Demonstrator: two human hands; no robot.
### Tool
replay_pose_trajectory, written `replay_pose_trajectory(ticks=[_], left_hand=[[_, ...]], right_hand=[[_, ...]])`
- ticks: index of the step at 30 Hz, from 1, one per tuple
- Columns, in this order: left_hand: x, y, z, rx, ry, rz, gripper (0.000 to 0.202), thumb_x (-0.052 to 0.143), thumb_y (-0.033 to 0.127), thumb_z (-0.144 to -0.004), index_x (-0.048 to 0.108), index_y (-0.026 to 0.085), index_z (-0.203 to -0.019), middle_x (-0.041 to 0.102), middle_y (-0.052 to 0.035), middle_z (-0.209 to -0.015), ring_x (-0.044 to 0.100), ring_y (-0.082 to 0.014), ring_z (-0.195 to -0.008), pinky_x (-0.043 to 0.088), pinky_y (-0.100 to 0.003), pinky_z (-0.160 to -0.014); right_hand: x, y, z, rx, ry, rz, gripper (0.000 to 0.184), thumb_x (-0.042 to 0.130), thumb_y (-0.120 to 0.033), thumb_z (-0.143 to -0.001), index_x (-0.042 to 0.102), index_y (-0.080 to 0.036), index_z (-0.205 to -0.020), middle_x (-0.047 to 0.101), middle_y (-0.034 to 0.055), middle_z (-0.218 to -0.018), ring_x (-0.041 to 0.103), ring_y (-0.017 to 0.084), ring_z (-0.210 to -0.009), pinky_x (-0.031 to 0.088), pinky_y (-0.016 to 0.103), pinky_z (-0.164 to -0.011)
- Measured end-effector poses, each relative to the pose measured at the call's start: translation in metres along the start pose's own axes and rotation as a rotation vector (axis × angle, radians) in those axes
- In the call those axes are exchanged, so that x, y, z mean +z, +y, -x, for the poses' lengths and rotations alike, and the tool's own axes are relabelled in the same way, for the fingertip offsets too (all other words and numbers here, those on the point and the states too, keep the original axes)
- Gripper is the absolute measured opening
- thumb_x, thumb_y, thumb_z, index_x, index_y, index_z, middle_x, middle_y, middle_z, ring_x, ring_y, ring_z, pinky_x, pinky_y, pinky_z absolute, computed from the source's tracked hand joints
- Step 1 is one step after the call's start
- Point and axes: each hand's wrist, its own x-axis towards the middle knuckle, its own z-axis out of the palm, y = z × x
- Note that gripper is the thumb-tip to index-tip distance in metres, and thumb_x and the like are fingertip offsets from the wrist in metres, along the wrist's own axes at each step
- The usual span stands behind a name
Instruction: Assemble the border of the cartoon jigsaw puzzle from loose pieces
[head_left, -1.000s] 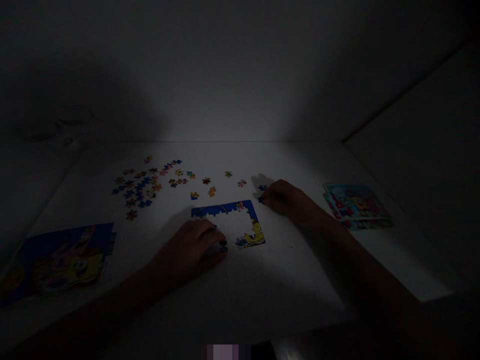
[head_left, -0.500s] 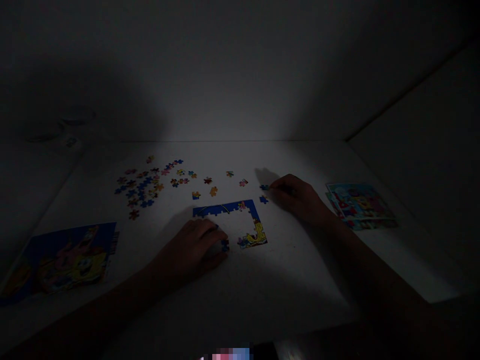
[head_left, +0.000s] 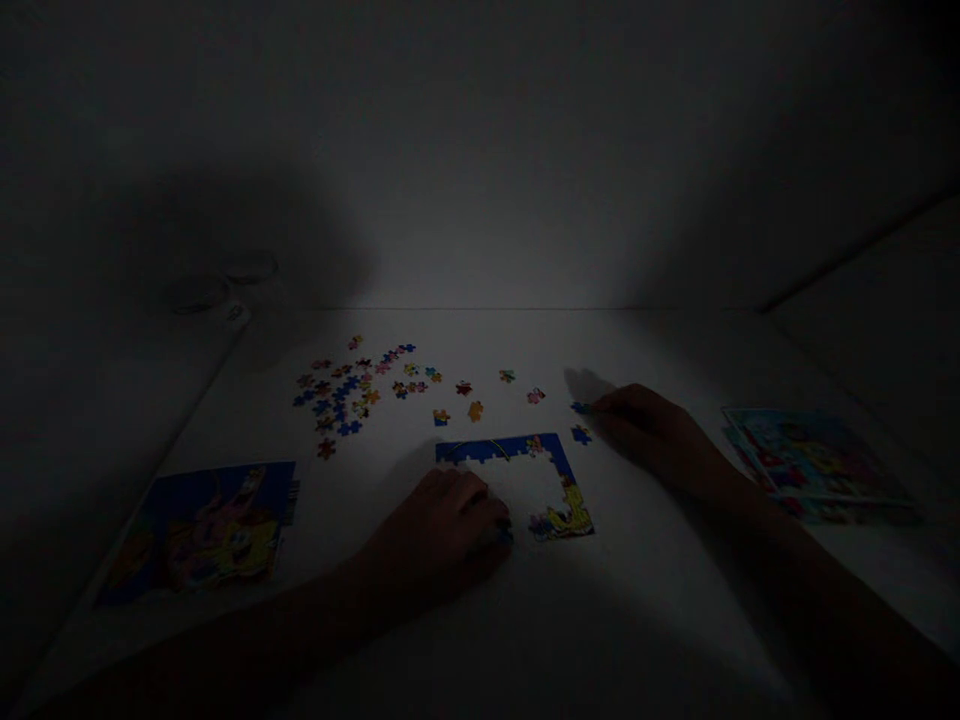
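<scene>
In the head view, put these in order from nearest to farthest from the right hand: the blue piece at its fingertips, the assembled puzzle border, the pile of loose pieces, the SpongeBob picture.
From the right hand:
1. Blue puzzle piece, at its fingertips.
2. Assembled puzzle border, just left of the hand.
3. Pile of loose pieces, farther left and beyond.
4. SpongeBob picture, at far left.

The jigsaw pieces [head_left: 475, 411] look like matt printed cardboard, lying on a smooth white tabletop [head_left: 600, 350].
</scene>
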Motion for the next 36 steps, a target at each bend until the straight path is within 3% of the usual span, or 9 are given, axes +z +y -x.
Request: replay_pose_trajectory(ticks=[7,17,26,36], left_hand=[[0.002,0.002,-0.002,-0.025,-0.021,-0.022,0.019,0.069,0.031,-0.094,0.062,0.018,-0.106,0.066,-0.0066,-0.101,0.06,-0.0215,-0.091,0.052,-0.036,-0.081],[0.002,0.001,-0.003,-0.038,-0.083,-0.018,0.021,0.068,0.035,-0.096,0.062,0.017,-0.105,0.066,-0.0065,-0.102,0.059,-0.0218,-0.093,0.051,-0.036,-0.084],[0.001,0.0,-0.003,-0.016,-0.056,-0.034,0.024,0.07,0.034,-0.094,0.062,0.017,-0.108,0.066,-0.0069,-0.104,0.059,-0.0221,-0.095,0.052,-0.036,-0.084],[0.004,-0.002,-0.001,-0.003,-0.024,-0.011,0.023,0.066,0.036,-0.097,0.062,0.017,-0.109,0.066,-0.008,-0.105,0.06,-0.022,-0.094,0.052,-0.038,-0.085]], right_hand=[[-0.001,-0.01,-0.001,0.103,0.007,0.028,0.032,0.065,-0.054,-0.082,0.072,-0.025,-0.092,0.075,0.0087,-0.09,0.072,0.026,-0.081,0.057,0.038,-0.068],[-0.003,-0.011,-0.001,0.209,0.045,0.168,0.047,0.053,-0.061,-0.084,0.072,-0.023,-0.106,0.077,0.0123,-0.106,0.073,0.032,-0.093,0.058,0.045,-0.077],[-0.004,-0.002,-0.002,0.137,0.038,0.117,0.04,0.055,-0.055,-0.085,0.073,-0.024,-0.103,0.077,0.0102,-0.1,0.073,0.029,-0.088,0.058,0.042,-0.075],[-0.005,-0.001,-0.003,0.094,0.047,0.111,0.039,0.053,-0.054,-0.086,0.073,-0.025,-0.101,0.077,0.0105,-0.102,0.072,0.032,-0.091,0.058,0.048,-0.079]])
